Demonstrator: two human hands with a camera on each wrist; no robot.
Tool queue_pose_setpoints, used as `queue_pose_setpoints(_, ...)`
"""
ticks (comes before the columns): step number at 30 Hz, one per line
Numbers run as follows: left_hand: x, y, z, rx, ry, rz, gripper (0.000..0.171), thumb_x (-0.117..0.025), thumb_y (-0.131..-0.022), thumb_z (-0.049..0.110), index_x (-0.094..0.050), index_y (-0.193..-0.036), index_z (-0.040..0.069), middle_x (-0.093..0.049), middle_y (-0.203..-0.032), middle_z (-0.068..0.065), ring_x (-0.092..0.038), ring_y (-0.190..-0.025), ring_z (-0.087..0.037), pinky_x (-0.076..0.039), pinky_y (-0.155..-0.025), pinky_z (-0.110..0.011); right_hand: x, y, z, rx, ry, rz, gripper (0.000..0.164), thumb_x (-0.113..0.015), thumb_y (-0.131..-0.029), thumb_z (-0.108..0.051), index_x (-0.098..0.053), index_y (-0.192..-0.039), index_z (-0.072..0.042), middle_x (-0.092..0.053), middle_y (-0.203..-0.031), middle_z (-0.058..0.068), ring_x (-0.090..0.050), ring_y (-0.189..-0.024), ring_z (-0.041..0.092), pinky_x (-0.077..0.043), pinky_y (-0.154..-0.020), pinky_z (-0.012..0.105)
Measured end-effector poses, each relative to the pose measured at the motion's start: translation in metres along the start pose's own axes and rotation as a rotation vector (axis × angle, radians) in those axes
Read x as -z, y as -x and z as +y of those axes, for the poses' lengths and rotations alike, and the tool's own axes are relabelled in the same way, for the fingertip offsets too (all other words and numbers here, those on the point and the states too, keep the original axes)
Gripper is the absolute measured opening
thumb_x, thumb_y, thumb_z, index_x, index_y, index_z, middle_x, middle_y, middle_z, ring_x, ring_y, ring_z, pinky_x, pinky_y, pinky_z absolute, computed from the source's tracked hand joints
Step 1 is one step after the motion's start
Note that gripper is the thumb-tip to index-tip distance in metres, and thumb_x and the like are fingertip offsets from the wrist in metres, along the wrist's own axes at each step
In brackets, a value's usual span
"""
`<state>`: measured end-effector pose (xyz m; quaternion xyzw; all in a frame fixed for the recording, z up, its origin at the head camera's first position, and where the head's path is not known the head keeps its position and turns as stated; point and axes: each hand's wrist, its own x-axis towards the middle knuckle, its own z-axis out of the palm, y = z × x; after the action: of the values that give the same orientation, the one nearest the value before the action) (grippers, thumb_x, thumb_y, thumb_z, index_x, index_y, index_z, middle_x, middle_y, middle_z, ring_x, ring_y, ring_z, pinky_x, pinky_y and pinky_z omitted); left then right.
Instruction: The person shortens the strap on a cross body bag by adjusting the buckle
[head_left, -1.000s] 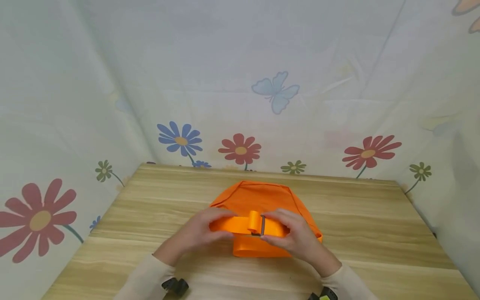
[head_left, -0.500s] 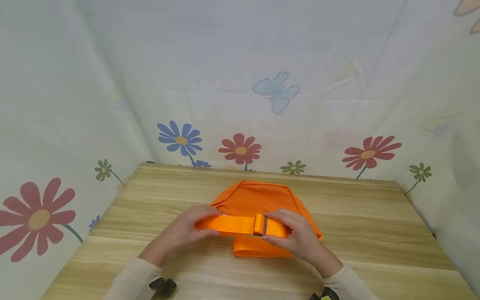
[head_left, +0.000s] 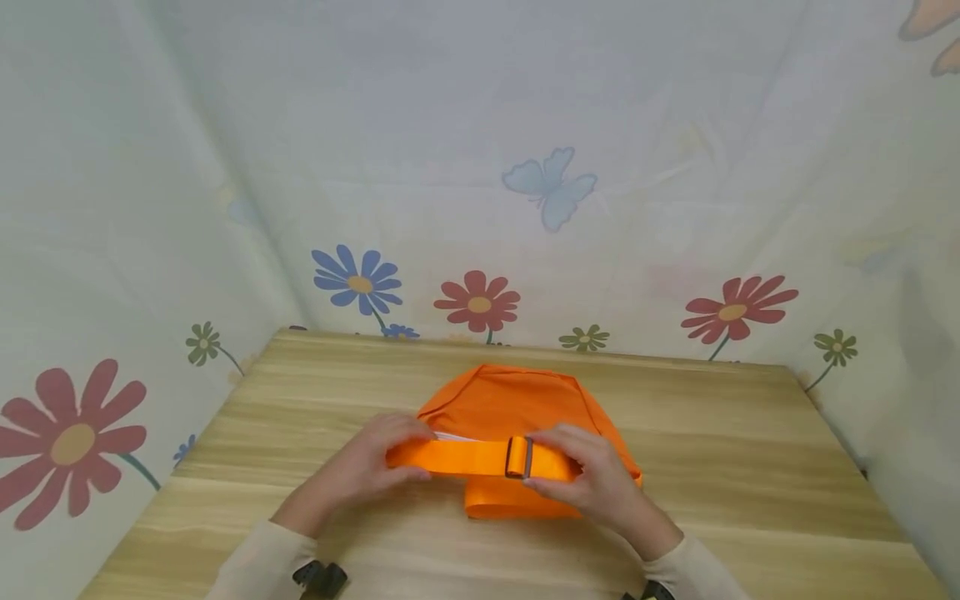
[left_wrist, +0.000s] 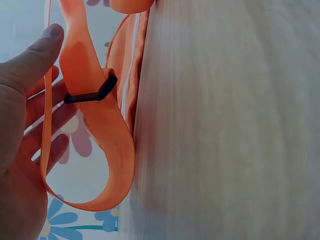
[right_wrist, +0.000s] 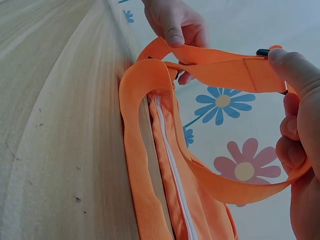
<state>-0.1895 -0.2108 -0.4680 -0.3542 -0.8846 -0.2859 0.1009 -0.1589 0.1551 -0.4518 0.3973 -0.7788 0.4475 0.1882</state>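
Observation:
An orange fabric bag lies on the table, its white zipper showing in the right wrist view. Its orange strap is stretched between both hands in front of the bag. The left hand holds the strap's looped end between thumb and fingers. In the left wrist view this loop curves down close by the palm. The right hand pinches the strap beside a dark slider buckle. A second dark buckle sits on the strap in the left wrist view.
The wood-grain table runs back to a white cloth backdrop printed with flowers and a butterfly. Another wide orange strap section bulges from the bag towards the person.
The left hand has moved left, drawing the strap out longer. The small raised fold of strap at the buckle has flattened. The right hand has stayed nearly in place.

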Motion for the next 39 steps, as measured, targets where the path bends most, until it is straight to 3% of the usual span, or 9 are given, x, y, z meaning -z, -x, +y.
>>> queue_pose_setpoints(7,0.001,0.003,-0.007,-0.032,-0.006,-0.004,0.044,-0.092,-0.086,0.031,-0.074,-0.124,0.02,-0.075,-0.127,0.006,-0.065,-0.125,-0.025,-0.05,-0.109,-0.053,-0.001,0.002,0.002,0.03,-0.024,0.017,0.051,-0.095,-0.081,-0.01,-0.074,-0.127,-0.007,-0.075,-0.104,0.006,-0.064,-0.083,0.012,-0.057,-0.068,0.019)
queue_pose_setpoints(13,0.005,0.001,-0.005,0.032,-0.026,-0.066,0.052,-0.093,-0.084,0.036,-0.073,-0.128,0.018,-0.074,-0.13,0.006,-0.062,-0.13,-0.027,-0.044,-0.113,-0.058,-0.001,0.002,0.003,0.037,-0.019,0.021,0.051,-0.095,-0.082,-0.01,-0.074,-0.128,-0.006,-0.075,-0.105,0.007,-0.065,-0.084,0.012,-0.057,-0.069,0.02)
queue_pose_setpoints(17,0.006,-0.007,0.006,0.055,-0.032,-0.108,0.064,-0.093,-0.083,0.044,-0.07,-0.137,0.018,-0.072,-0.135,0.008,-0.06,-0.133,-0.025,-0.042,-0.115,-0.058,0.0,0.001,0.002,0.019,-0.024,0.025,0.052,-0.095,-0.081,-0.008,-0.074,-0.128,-0.005,-0.076,-0.104,0.007,-0.065,-0.083,0.012,-0.057,-0.068,0.019)
queue_pose_setpoints(20,0.003,-0.016,0.019,0.025,0.007,-0.113,0.064,-0.091,-0.085,0.043,-0.069,-0.139,0.016,-0.072,-0.136,0.006,-0.062,-0.129,-0.024,-0.046,-0.113,-0.056,0.0,0.0,0.001,0.015,-0.016,0.028,0.051,-0.095,-0.081,-0.01,-0.075,-0.128,-0.006,-0.076,-0.104,0.006,-0.065,-0.083,0.011,-0.057,-0.068,0.019)
queue_pose_setpoints(25,-0.01,-0.03,0.038,-0.024,0.105,-0.155,0.059,-0.086,-0.092,0.042,-0.066,-0.14,0.014,-0.072,-0.135,0.003,-0.066,-0.122,-0.021,-0.055,-0.108,-0.049,-0.003,-0.001,-0.001,0.019,-0.014,0.024,0.051,-0.095,-0.082,-0.014,-0.074,-0.128,-0.006,-0.076,-0.106,0.008,-0.066,-0.085,0.013,-0.059,-0.069,0.022)
queue_pose_setpoints(30,-0.024,-0.042,0.053,-0.023,0.146,-0.198,0.063,-0.081,-0.095,0.048,-0.061,-0.146,0.016,-0.069,-0.14,0.005,-0.064,-0.126,-0.017,-0.057,-0.11,-0.045,-0.005,-0.002,-0.003,-0.017,-0.027,0.008,0.05,-0.094,-0.084,-0.013,-0.074,-0.129,-0.007,-0.076,-0.109,0.008,-0.067,-0.087,0.014,-0.061,-0.07,0.025)
queue_pose_setpoints(35,-0.03,-0.047,0.064,0.028,0.215,-0.206,0.061,-0.076,-0.098,0.054,-0.061,-0.146,0.02,-0.068,-0.141,0.007,-0.064,-0.127,-0.015,-0.057,-0.111,-0.043,-0.007,-0.002,-0.004,0.002,-0.027,0.014,0.049,-0.093,-0.084,-0.013,-0.074,-0.129,-0.007,-0.076,-0.109,0.008,-0.067,-0.086,0.015,-0.061,-0.069,0.025)
queue_pose_setpoints(39,-0.032,-0.049,0.07,0.068,0.299,-0.189,0.056,-0.078,-0.098,0.047,-0.061,-0.145,0.021,-0.067,-0.142,0.007,-0.064,-0.128,-0.015,-0.056,-0.113,-0.042,-0.007,-0.002,-0.005,0.007,-0.035,0.028,0.05,-0.094,-0.083,-0.009,-0.074,-0.128,-0.007,-0.076,-0.108,0.008,-0.066,-0.086,0.015,-0.061,-0.069,0.025)
